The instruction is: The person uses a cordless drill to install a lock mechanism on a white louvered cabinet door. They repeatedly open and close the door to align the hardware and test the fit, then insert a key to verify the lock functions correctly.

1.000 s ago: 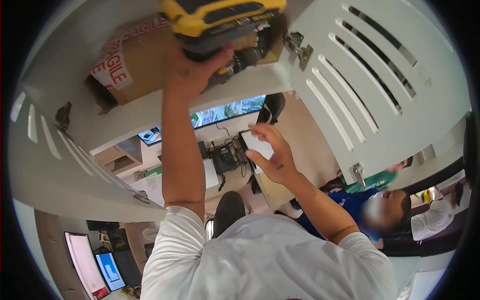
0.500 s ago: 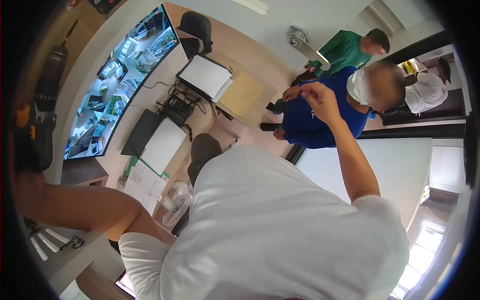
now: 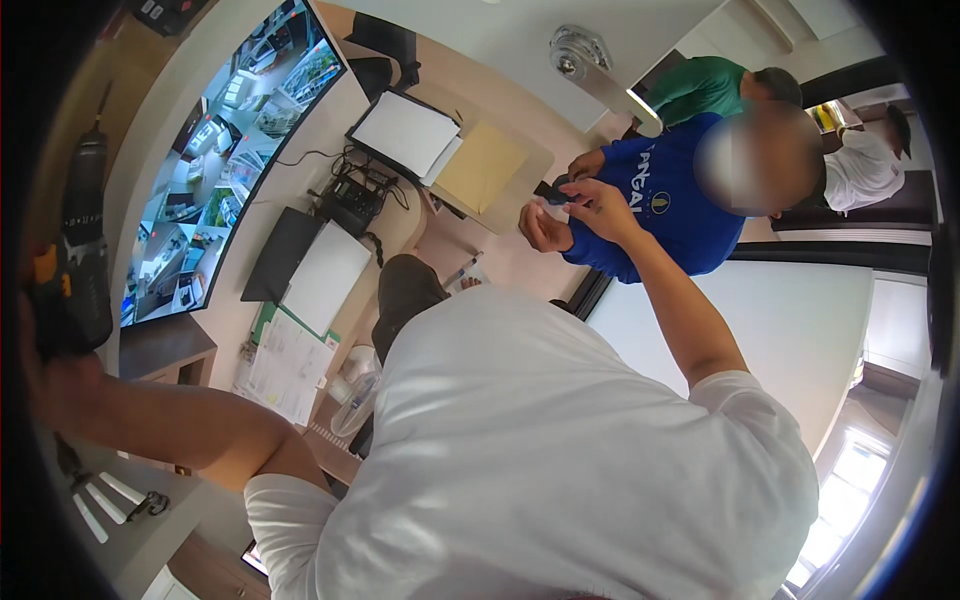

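My left hand (image 3: 60, 372) is at the shadowed left rim, against the underside of a black drill with orange parts (image 3: 85, 280); its fingers are mostly hidden. My right hand (image 3: 600, 208) is raised at centre right, fingers closed on a small dark object (image 3: 565, 190). A co-worker in a blue sweatshirt and white mask (image 3: 650, 235) has a hand (image 3: 543, 228) just below that object and the other hand (image 3: 587, 163) just above it; whether they grip it too I cannot tell.
A wide monitor (image 3: 225, 170) shows camera views. The desk holds a phone (image 3: 350, 200), papers (image 3: 320, 280) and a yellow folder (image 3: 475, 170). An open cabinet door (image 3: 500, 22) hangs above. A person in green (image 3: 695, 85) and one in white (image 3: 860, 170) are at right.
My view has swung away from the cabinet shelf toward the desk and co-worker. My right hand, previously open, has moved to the co-worker's hands and closed on the small dark object.
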A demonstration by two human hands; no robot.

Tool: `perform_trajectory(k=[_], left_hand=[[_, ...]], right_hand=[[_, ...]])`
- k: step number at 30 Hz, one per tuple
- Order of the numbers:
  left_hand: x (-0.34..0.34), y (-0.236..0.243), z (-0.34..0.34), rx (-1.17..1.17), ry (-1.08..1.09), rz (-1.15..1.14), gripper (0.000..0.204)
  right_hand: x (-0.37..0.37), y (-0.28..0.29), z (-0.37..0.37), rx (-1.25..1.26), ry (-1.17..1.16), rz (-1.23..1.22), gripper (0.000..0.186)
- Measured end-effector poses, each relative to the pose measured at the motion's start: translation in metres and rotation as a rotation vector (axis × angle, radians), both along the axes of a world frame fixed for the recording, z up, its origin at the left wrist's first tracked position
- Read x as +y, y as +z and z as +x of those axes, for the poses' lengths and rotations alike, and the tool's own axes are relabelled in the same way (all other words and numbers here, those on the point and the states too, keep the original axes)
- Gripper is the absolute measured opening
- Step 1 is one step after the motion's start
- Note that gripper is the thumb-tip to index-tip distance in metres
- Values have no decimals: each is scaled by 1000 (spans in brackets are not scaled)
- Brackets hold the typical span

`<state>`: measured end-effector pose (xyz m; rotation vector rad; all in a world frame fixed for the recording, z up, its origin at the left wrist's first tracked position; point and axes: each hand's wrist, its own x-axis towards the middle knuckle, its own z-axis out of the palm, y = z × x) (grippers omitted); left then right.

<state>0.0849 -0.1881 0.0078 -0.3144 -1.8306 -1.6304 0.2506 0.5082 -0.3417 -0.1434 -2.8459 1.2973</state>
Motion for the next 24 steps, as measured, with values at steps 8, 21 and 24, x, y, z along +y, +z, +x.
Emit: perform_trajectory(k=[8, 21, 24], left_hand=[[26, -7, -5, -75, 14, 96, 47], [12, -11, 6, -115, 31, 204, 45], [26, -8, 11, -107, 35, 227, 45]], right_hand=[[-25, 5, 0, -85, 92, -80, 29], [-38, -2, -2, -1, -75, -116, 19], [-39, 9, -10, -53, -142, -109, 16]])
